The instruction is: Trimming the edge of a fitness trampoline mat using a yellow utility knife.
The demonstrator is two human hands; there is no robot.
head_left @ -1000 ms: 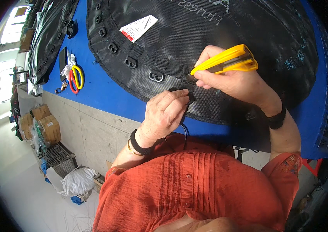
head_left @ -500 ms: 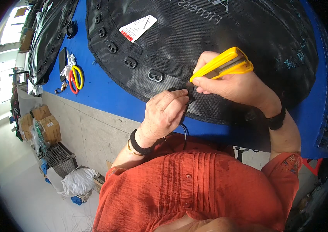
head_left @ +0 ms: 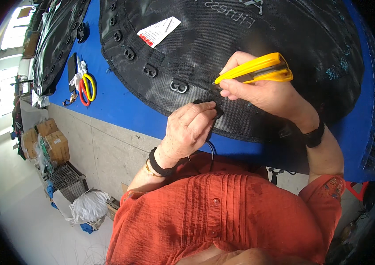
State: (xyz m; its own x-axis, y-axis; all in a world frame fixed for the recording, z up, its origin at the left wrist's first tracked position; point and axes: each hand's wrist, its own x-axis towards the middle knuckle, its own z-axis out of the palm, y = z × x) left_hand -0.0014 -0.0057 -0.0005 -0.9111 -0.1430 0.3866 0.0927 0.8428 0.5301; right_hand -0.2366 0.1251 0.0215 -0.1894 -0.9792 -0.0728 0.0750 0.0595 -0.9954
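Observation:
A round black mesh mat [head_left: 285, 48] lies in front of me, with black rings held in webbing loops around its edge. My left hand [head_left: 192, 126] is closed in a pinch on the mat's near edge, at a ring mostly hidden by the fingers. In my right hand [head_left: 258, 95] are yellow thread snips [head_left: 258, 68], gripped with the thumb below. Their tip points left, just above the webbing and beyond my left fingertips. One bare ring [head_left: 179, 86] sits left of the tip. A white and red label [head_left: 158, 32] is attached farther up the mat.
The mat rests on a blue table [head_left: 121, 99]. Scissors with red and yellow handles [head_left: 86, 86] lie at left beside a dark flat object [head_left: 71, 66]. Another black mat [head_left: 57, 48] is at far left. Cardboard boxes [head_left: 57, 143] and a white bag [head_left: 89, 206] stand on the floor.
My right hand has raised the snips' tip slightly up and left, away from my left fingertips, and tilted them flatter. My left hand stays in place.

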